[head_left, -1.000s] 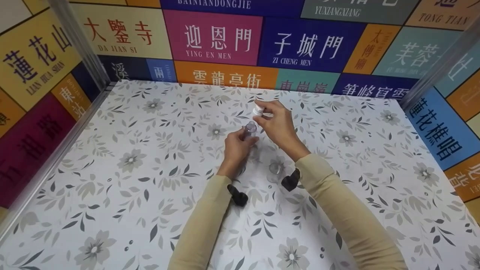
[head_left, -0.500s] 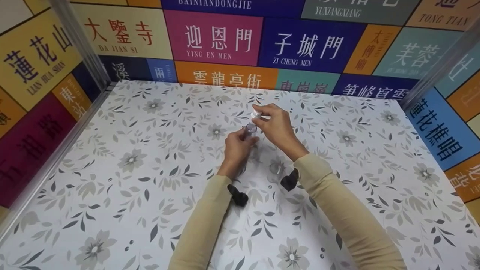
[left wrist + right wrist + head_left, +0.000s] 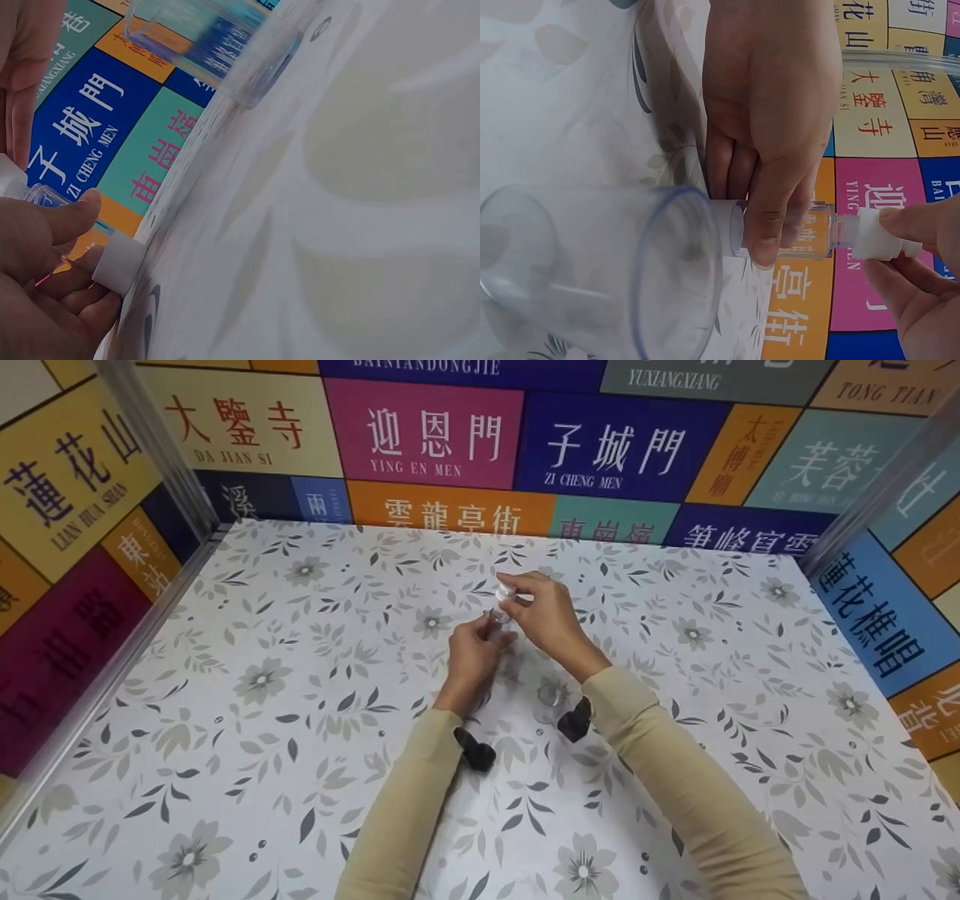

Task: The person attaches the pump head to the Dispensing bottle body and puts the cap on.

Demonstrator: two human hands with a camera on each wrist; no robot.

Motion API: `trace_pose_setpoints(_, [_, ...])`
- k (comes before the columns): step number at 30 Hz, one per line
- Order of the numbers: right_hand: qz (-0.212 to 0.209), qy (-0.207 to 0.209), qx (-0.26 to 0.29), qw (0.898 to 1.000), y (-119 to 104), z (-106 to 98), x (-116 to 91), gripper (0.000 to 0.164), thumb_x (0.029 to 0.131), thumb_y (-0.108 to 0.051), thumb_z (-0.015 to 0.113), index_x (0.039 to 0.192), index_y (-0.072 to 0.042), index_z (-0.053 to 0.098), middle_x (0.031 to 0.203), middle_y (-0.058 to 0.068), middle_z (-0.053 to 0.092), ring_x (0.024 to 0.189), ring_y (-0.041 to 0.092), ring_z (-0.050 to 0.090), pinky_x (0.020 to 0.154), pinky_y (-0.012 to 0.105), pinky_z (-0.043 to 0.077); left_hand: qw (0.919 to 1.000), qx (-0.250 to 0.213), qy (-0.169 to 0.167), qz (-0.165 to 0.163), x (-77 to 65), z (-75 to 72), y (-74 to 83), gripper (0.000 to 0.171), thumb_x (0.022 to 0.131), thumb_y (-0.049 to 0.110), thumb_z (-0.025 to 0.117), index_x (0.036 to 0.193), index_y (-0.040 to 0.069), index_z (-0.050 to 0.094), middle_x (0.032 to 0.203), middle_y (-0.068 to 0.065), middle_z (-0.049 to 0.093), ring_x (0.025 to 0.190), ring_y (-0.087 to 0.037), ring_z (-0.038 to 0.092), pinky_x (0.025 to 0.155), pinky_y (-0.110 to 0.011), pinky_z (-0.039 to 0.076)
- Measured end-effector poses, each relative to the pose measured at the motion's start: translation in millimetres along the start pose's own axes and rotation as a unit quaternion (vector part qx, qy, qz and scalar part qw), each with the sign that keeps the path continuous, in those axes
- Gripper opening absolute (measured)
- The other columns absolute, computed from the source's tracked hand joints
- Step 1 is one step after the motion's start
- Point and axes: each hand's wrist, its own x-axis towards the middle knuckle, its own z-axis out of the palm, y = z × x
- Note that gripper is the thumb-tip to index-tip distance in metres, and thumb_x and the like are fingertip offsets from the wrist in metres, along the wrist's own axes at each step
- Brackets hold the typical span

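Note:
My left hand (image 3: 471,656) grips a small clear bottle (image 3: 819,231) around its body, holding it upright over the table. A white cylindrical piece (image 3: 119,262) shows below the left hand's fingers, at the bottle's lower end; whether it is part of the bottle I cannot tell. Between thumb and fingers, my right hand (image 3: 551,615) pinches a white cap (image 3: 876,234). This cap sits at the bottle's neck, in line with it; how far it is seated cannot be seen. Fingers hide much of the bottle in the head view.
A clear, open-topped cup (image 3: 551,699) stands on the floral-patterned table (image 3: 262,780), close to the right wrist. Black wrist cameras (image 3: 475,750) hang below both sleeves. Colourful panels with writing (image 3: 427,435) enclose the back and sides.
My right hand has come down and to the left, bringing the white cap from above the bottle to its neck. The left hand and bottle have stayed nearly still.

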Motion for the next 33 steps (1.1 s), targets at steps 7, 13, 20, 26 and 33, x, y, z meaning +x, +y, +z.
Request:
trace_pose_setpoints(7, [0.0,-0.004,-0.001,1.0,1.0,2.1,0.5,0.044,0.09,0.002,0.068,0.133,-0.008,0.064,0.124,0.018,0.065,0.115,0.028,0.062,0.099,0.034,0.053,0.9998,0.018,0.001,0.011,1.1,-0.3,0.2,0.019,0.086,0.014,0.076,0.103,0.006,0.076,0.082,-0.001,0.066,0.078,-0.015,0.052,0.071,-0.025,0.044])
trace_pose_setpoints(13, [0.008,-0.008,0.004,1.0,2.0,3.8,1.3,0.049,0.089,0.002,0.07,0.136,-0.006,0.06,0.122,0.021,0.065,0.116,0.03,0.063,0.098,0.032,0.053,0.9996,0.024,0.005,0.015,1.8,-0.9,0.0,0.018,0.085,0.014,0.076,0.101,0.006,0.076,0.071,0.003,0.055,0.073,-0.015,0.049,0.066,-0.025,0.04])
trace_pose_setpoints(20, [0.035,-0.016,-0.002,0.999,2.3,4.2,1.6,0.045,0.09,-0.003,0.071,0.134,-0.005,0.062,0.123,0.018,0.065,0.118,0.028,0.063,0.1,0.034,0.053,0.9998,0.019,0.001,0.005,0.7,-0.6,-0.2,0.016,0.086,0.014,0.076,0.099,0.007,0.076,0.071,0.004,0.054,0.071,-0.013,0.05,0.065,-0.023,0.04])
trace_pose_setpoints(26, [0.047,-0.011,-0.005,0.999,1.2,3.7,3.4,0.043,0.089,-0.006,0.073,0.13,-0.002,0.064,0.124,0.018,0.068,0.117,0.029,0.065,0.102,0.041,0.051,1.0,0.003,0.003,0.004,0.0,0.0,-1.0,0.01,0.086,0.013,0.075,0.09,0.005,0.073,0.07,0.002,0.052,0.07,-0.014,0.05,0.064,-0.024,0.041])
trace_pose_setpoints(33, [0.056,-0.009,-0.01,0.998,-2.9,0.2,2.4,0.051,0.088,-0.01,0.075,0.136,-0.003,0.059,0.133,0.016,0.064,0.123,0.029,0.062,0.106,0.039,0.048,1.0,-0.001,0.0,0.008,-0.3,0.2,-1.5,0.026,0.087,0.012,0.075,0.112,0.007,0.075,0.097,-0.009,0.075,0.082,-0.015,0.058,0.074,-0.025,0.048])
